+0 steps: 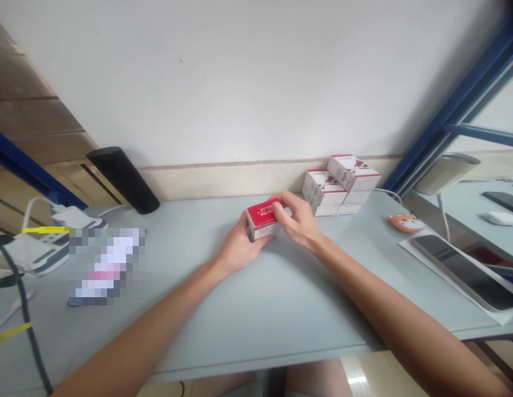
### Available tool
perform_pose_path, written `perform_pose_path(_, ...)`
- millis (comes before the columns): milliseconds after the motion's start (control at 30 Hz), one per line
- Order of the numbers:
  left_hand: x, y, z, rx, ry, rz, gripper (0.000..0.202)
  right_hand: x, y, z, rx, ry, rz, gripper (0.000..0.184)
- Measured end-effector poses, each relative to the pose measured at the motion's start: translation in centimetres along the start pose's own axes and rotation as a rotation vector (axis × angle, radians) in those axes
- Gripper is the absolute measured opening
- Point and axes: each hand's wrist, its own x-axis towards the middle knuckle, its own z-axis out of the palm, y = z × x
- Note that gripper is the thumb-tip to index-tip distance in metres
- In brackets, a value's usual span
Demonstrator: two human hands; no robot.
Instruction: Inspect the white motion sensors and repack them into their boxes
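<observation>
View: from the head camera we look forward and down at a pale grey-blue desk [256,325] set against a white wall [239,82].

Left hand: our left hand [239,248] cups the lower left end of the box, with its fingers curled against the box.

Right hand: our right hand [297,220] comes from the right, its fingers [283,207] bent over the top corner and pressing down (the fingertips partly hide the box).

Held thing: a red-and-white box [262,219] sits between both hands, its red face up and tilted toward us. We cannot tell whether it touches the desk.

Nearby: just right of the right hand, a stack of white boxes with red trim [341,184] stands against the wall.

Left of the desk: a black cylinder [123,180] lies near the wall, beside a pixelated patch [106,266] and a white device [45,248].

Right of the desk: a small orange cat-faced object [406,223] sits near a dark tablet [466,273] on a white sheet [409,242].
</observation>
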Motion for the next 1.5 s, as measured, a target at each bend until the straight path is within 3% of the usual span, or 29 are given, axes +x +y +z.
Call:
perform_pose_path(133,0.1,0.3,0.0,-0.091,-0.060,0.001,0.050,0.6,-0.2,-1.5,-0.096,-0.045,0.002,0.024)
perform_pose_path(500,-1.0,2.2,0.4,-0.127,-0.196,-0.112,0.053,1.3,-1.5,-4.0,-0.199,-0.177,0.002,0.043)
perform_pose_path(633,-1.4,3.1,0.1,-0.062,-0.245,-0.104,0.053,1.1,-1.9,-4.4,-0.067,-0.051,0.117,0.062)
perform_pose_path(767,-1.8,3.5,-0.1,0.023,-0.286,-0.082,0.049,1.0,-1.4,-3.7,0.010,0.065,0.306,0.069)
perform_pose_path(867,-2.2,2.6,0.3,0.054,-0.199,-0.014,0.064,1.1,-0.3,-2.6,0.044,-0.031,0.406,0.069)
perform_pose_path(1000,-2.2,1.4,0.8,0.076,0.047,0.287,0.091,0.9,1.2,-1.7,0.054,-0.158,0.461,0.060)
perform_pose_path(1133,-1.5,2.1,0.3,0.143,0.239,0.498,0.092,0.4,2.1,-1.3,-0.105,-0.205,0.317,0.043)
perform_pose_path(1300,-1.2,3.0,-0.4,0.365,0.268,0.644,0.073,0.0,2.0,-1.1,-0.384,-0.168,0.097,0.031)
perform_pose_path(1367,-1.3,3.2,-0.3,0.420,0.248,0.614,0.062,0.0,1.7,-1.3,-0.406,-0.107,0.032,0.034)
perform_pose_path(1500,-1.6,4.1,-0.4,0.382,0.123,0.462,0.052,-0.1,0.8,-1.7,-0.360,0.145,-0.102,0.041)
